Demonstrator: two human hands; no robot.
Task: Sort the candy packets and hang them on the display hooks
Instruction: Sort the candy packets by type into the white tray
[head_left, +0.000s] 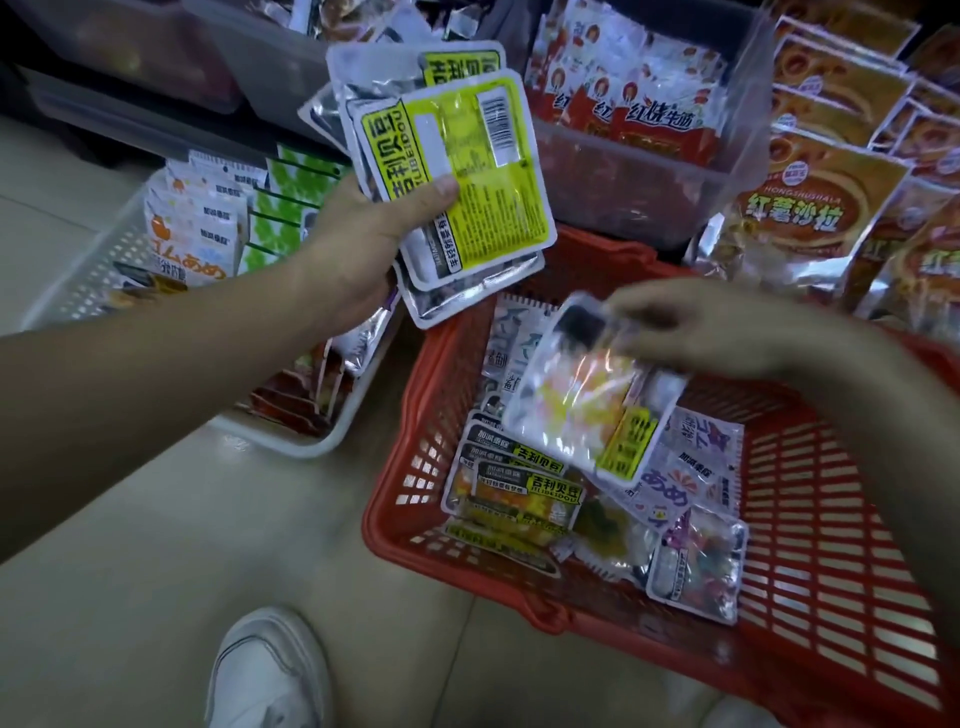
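Beige floor tiles (182, 545) carry a white shoe (270, 675) nearest, then a red basket (831, 571) holding loose candy packets (514, 493). Above it the blurred right hand (717, 332) pinches one clear packet (587, 405) by its top edge. Farther off, the left hand (353, 244) grips a stack of yellow-labelled packets (467, 171), near a white basket (104, 260) and a clear bin (649, 192).

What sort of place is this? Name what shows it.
Most likely a shop aisle: a red shopping basket of loose candy packets on the tiled floor, a clear bin of red snack packs, and orange pouches displayed in rows.
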